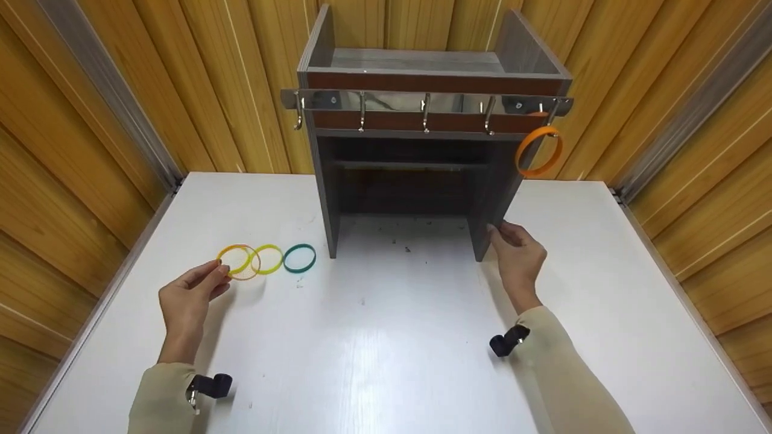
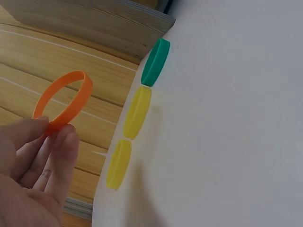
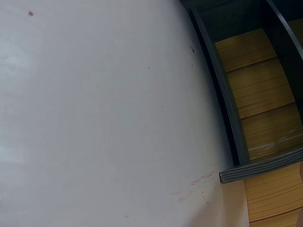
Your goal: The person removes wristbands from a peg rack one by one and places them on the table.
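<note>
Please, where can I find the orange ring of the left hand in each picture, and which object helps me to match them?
Head: left of centre, the orange ring pinched by the left hand.
Left wrist: left side, the orange ring above the fingertips, before the wooden wall.
Right wrist: not in it.
Shared landmark: the grey rack, upper middle in head, top left in left wrist, right side in right wrist.

Orange band (image 2: 81, 99), thin, round, was pinched tilted in left hand (image 1: 190, 296). Two yellow bands (image 2: 137, 112) and green band (image 2: 155, 62) lay flat in a row. Grey rack (image 1: 494, 187) stood upright, another orange band (image 1: 520, 158) on its rightmost hook (image 1: 553, 111).
</note>
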Demonstrator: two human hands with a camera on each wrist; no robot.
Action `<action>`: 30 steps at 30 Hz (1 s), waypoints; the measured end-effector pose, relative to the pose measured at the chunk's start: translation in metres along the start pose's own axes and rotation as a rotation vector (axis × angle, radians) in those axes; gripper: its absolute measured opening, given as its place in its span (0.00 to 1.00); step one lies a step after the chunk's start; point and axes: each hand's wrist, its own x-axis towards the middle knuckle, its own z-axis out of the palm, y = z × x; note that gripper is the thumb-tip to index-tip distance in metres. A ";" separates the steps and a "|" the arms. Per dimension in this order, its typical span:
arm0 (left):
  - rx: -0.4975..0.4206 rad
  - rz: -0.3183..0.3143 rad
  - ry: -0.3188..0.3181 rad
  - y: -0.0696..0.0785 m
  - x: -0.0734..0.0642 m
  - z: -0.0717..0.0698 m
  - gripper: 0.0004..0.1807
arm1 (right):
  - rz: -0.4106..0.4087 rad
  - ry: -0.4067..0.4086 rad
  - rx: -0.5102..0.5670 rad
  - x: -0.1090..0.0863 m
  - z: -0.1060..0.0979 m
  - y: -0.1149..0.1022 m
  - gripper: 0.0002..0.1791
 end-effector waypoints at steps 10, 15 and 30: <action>0.179 -0.099 0.013 -0.014 0.005 -0.029 0.22 | 0.026 -0.003 0.013 0.000 -0.001 0.000 0.11; 0.209 -0.132 0.011 -0.019 0.004 -0.037 0.24 | 0.037 0.016 0.008 0.001 0.000 -0.002 0.11; 0.293 -0.139 -0.006 -0.023 0.004 -0.042 0.23 | 0.036 0.019 -0.019 0.001 0.001 -0.001 0.12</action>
